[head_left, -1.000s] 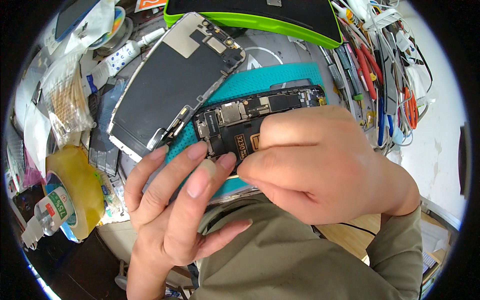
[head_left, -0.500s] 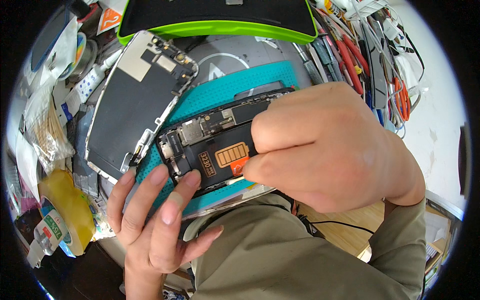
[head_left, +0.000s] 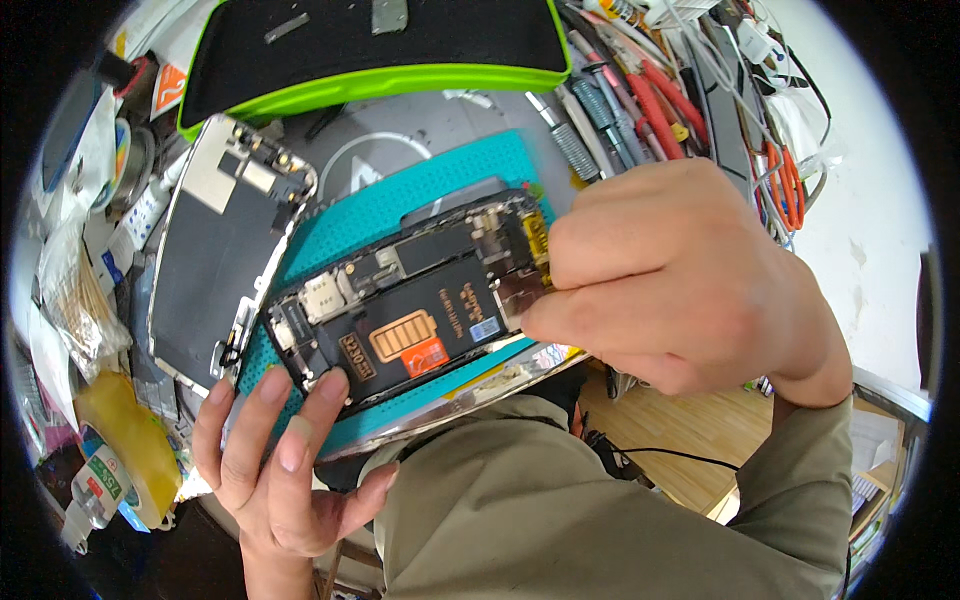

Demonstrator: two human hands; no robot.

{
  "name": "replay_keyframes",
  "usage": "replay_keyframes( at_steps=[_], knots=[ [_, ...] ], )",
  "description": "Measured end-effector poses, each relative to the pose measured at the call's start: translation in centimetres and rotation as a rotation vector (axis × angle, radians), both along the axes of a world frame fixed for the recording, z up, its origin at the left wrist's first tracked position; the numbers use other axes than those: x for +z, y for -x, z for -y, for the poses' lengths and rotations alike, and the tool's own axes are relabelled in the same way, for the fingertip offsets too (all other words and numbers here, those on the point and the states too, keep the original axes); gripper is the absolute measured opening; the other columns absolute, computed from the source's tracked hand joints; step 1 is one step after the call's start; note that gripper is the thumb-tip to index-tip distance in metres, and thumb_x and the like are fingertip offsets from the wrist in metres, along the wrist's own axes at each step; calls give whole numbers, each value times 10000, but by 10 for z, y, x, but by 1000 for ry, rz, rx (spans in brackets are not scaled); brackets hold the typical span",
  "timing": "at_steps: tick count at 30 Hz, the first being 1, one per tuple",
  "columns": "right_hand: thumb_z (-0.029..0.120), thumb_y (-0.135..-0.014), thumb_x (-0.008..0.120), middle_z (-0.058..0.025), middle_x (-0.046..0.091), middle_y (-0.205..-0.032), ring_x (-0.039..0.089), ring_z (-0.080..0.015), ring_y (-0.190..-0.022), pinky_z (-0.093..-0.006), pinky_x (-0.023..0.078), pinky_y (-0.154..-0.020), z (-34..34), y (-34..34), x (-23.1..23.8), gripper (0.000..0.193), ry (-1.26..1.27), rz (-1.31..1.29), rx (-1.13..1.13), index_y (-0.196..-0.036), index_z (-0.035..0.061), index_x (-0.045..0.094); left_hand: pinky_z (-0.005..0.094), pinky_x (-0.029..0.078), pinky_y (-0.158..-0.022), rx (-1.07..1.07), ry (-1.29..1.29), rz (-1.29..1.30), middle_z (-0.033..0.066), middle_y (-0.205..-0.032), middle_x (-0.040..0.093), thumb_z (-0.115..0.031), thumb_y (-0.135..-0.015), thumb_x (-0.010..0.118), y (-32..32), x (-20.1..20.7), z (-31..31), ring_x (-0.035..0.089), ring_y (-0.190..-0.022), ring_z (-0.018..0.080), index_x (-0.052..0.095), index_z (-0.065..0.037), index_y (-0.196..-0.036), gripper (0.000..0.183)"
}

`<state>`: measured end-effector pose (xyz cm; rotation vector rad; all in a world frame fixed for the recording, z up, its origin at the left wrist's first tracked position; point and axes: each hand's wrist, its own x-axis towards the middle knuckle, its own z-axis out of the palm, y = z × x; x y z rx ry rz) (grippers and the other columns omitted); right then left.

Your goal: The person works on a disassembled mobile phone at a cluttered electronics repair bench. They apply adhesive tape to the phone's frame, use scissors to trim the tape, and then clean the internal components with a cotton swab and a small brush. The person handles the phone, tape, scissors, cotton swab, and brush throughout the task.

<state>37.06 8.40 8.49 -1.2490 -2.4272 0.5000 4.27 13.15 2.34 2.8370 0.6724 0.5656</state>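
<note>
Opened black rectangular phone body (head_left: 435, 252): landmark. Inside it, flat black battery (head_left: 452, 320) with gold lettering, boxed gold figures, gold barred battery sign (head_left: 403, 335); on that battery, orange-red sticker (head_left: 424, 356) with white mark, small pale-blue square label (head_left: 485, 330), print too fine. Beyond phone body: flat grey mat (head_left: 465, 120), white ring and angular sign. Left of it, farther off: orange card (head_left: 168, 88), white numeral. Left and nearer: clear plastic bottle (head_left: 98, 488), white label, green figures.

You are using two hands: left hand (head_left: 272, 485), right hand (head_left: 665, 285). Between their fingers, one open phone (head_left: 435, 250) is lying on one mat (head_left: 480, 165), holding one battery (head_left: 450, 312). One screen (head_left: 215, 260) is resting beyond the left fingers (head_left: 268, 385), one yellow tape (head_left: 128, 425) left of them; farther out, one tray (head_left: 400, 79) is carrying two metal pieces (head_left: 390, 15).
</note>
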Motion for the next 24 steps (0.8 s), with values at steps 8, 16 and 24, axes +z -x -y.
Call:
replay_keyframes(
  at_steps=[8, 16, 24],
  knots=[
    [60, -688, 769, -37, 472, -703, 513, -221, -563, -363, 366, -479, 8, -17, 10, 153, 11, 31, -3, -831, 56, 714, 590, 361, -1162, -55, -5, -4, 88, -1284, 745, -437, -923, 719, 11, -3, 1, 561, -1355, 346, 311, -38, -1573, 865],
    [92, -683, 720, -35, 433, -707, 506, -213, -581, -353, 380, -483, 12, -27, 19, 131, -29, 142, 19, -801, 55, 679, 578, 374, -1150, -39, 0, -12, 85, -1283, 744, -418, -935, 708, 8, 1, 2, 567, -1343, 333, 345, -55, -1543, 796],
    [150, -658, 685, -31, 430, -741, 522, -194, -653, -345, 413, -517, 14, -16, 27, 194, -126, 258, 41, -805, 28, 652, 562, 398, -1129, -30, -10, 16, 80, -1276, 744, -458, -972, 688, 6, 0, 1, 604, -1293, 309, 402, -41, -1515, 743]
  ],
)
